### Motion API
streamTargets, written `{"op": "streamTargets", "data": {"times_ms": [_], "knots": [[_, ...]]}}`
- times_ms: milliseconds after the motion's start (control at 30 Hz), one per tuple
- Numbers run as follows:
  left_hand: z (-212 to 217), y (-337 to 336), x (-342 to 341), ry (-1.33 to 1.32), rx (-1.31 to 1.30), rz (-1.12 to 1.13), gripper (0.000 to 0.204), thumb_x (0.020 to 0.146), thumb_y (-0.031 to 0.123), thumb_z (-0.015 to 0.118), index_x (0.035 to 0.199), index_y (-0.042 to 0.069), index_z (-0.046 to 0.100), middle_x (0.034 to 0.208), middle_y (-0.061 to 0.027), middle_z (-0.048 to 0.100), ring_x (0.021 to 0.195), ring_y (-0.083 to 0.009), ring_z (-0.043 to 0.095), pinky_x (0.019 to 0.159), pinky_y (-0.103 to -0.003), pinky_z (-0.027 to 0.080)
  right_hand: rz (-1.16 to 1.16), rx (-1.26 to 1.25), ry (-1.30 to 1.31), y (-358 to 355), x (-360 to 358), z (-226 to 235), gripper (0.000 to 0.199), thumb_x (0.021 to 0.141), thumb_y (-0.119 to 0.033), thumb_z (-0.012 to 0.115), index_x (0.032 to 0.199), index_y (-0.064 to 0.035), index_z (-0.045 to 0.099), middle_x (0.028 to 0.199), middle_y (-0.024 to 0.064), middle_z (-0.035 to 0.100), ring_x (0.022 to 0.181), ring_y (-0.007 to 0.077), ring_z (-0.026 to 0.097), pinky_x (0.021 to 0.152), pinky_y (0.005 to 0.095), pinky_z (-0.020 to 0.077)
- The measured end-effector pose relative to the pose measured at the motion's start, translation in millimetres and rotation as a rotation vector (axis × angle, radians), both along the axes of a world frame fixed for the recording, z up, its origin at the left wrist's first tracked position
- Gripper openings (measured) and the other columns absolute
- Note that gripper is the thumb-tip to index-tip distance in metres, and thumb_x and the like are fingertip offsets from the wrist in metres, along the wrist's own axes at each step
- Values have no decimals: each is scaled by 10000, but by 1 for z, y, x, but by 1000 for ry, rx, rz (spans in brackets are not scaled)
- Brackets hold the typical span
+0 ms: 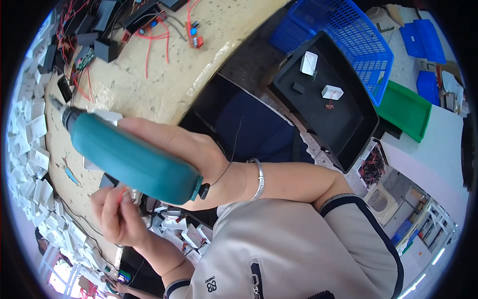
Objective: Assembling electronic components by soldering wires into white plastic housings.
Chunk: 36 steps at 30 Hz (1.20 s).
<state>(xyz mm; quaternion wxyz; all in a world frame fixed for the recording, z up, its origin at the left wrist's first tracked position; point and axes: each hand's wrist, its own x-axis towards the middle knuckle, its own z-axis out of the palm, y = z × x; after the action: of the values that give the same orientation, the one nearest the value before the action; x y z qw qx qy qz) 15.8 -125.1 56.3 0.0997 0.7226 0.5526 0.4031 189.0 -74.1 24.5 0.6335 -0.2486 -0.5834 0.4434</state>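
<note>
A pale, stained tabletop carries black boxes and red wires.

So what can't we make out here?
All in the head view:
- Right hand: finger ends, hidden behind the teal power tool.
- White piece beyond the tool: full shape, partly covered by tool and hand.
- Red bit at the left hand: too small to identify.
- Another person's hand, lower left: too small and blurred by the fisheye rim to tell its grip.
</note>
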Motion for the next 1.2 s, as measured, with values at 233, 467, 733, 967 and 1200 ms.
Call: {"op": "streamTargets", "data": {"times_ms": [233,467,733,967,1200], "knots": [[-3,-2,-13,161,43,191,155,794,-41,555,944,-51,593,847,-124,533,710,-180,514,600,-236,416,146,-121,199,-2,10,-5,609,739,-70,660,1251,76,364,1125,190,543,973,290,581,804,316,465],[-29,1,15,87,46,266,121,768,-41,543,872,-48,603,819,-97,544,738,-188,513,665,-242,407,252,-180,378,3,10,-11,628,755,-142,628,1266,74,336,1059,219,543,892,339,580,747,367,467],[-59,30,54,78,-53,81,123,741,-34,575,858,-30,612,784,-78,544,709,-182,510,657,-256,401,345,-182,406,3,5,-2,614,723,-68,559,1278,42,320,1026,246,522,881,371,560,744,393,465],[-97,59,78,25,-128,-48,130,718,-28,602,846,-14,619,753,-62,543,684,-178,506,649,-269,395,399,-214,183,1,-8,15,634,650,-14,545,1255,27,360,1084,205,514,961,330,553,845,382,444],[-41,28,25,204,-41,201,141,695,-22,630,834,1,627,723,-46,542,659,-173,503,642,-281,390,437,-133,359,25,21,-2,645,697,-117,665,1254,29,375,1054,188,554,944,281,580,814,325,459]]}}
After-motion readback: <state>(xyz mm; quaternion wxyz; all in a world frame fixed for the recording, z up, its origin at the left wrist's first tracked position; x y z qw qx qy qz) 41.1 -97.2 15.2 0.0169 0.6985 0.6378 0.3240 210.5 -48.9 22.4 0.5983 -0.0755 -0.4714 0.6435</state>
